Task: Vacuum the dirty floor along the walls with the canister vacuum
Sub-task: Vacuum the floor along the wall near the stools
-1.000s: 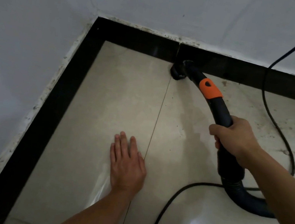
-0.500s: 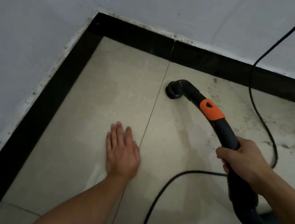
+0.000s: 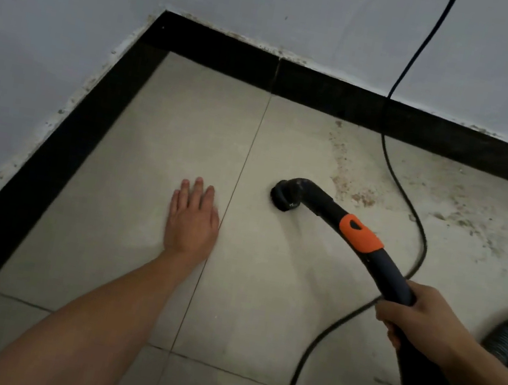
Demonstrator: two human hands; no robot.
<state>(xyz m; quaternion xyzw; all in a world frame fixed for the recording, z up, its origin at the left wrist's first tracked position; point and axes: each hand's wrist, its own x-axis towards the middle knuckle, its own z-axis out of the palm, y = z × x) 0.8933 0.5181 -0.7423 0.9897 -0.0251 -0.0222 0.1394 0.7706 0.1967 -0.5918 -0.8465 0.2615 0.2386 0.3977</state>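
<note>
Right hand [image 3: 420, 317] has its grip wrapped round the vacuum handle [image 3: 378, 263], nozzle [image 3: 286, 194] down on the floor [image 3: 159, 149] just beside the dirt patch [image 3: 354, 189]. Left hand [image 3: 192, 219], grip wide, lies flat. Best sweep slowly rightward, nozzle flush, clear of the cord [image 3: 410, 215].

Moved: vacuum nozzle [image 3: 285, 196] has come off the black baseboard [image 3: 329, 94] and is now out on the floor tile, right of the tile seam [image 3: 243, 170], near the dirt patch [image 3: 350, 188]. The right hand [image 3: 420, 317] drew the wand [image 3: 381, 267] back toward the person.
</note>
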